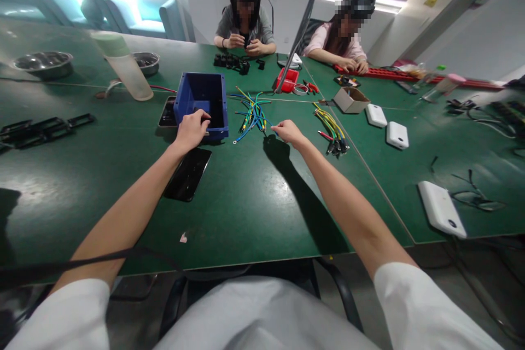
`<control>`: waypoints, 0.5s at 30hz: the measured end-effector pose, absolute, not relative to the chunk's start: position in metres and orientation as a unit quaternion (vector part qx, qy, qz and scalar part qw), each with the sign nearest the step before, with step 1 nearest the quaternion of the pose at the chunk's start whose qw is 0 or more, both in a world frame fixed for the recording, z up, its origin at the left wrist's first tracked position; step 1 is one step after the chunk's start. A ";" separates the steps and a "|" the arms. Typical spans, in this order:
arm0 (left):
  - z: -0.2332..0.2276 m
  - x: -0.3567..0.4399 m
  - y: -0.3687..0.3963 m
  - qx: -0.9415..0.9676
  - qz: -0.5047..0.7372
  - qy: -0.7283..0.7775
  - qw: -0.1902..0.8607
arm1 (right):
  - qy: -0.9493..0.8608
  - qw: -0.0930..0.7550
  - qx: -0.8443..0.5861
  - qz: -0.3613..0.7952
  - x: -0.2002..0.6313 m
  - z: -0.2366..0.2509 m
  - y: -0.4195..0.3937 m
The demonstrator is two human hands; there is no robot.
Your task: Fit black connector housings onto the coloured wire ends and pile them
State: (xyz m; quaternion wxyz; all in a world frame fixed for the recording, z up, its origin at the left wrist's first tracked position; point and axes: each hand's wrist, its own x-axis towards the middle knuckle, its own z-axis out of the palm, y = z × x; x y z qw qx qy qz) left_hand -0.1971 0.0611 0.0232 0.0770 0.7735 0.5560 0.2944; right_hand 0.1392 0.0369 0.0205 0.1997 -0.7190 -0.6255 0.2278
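Observation:
At the front rim of a blue plastic bin (200,77), my left hand (192,129) reaches in with its fingers pinched together. A small dark thing shows at its fingertips, too small to name. My right hand (289,132) pinches the end of a blue cable (274,128) at the right edge of a loose pile of cables (255,111). Blue, green and yellow cables lie crossed in that pile, some with ring terminals at their ends. Further right lies a second bundle of cables (333,126), yellow and green with black ends.
A black phone (188,175) lies below my left wrist. Left of the bin stand a bottle (127,68) and metal bowls (44,64). A small cardboard box (351,99) and white devices (397,135) sit to the right. Two people work across the green table (246,202).

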 end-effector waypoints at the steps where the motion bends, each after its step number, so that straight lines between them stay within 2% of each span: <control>1: 0.023 -0.198 0.061 0.775 0.294 0.554 0.076 | -0.625 0.206 -0.719 0.227 0.142 0.021 0.036; 15: 0.029 -0.193 0.055 0.778 0.211 0.590 0.037 | -0.583 0.305 -0.718 0.227 0.162 0.008 0.000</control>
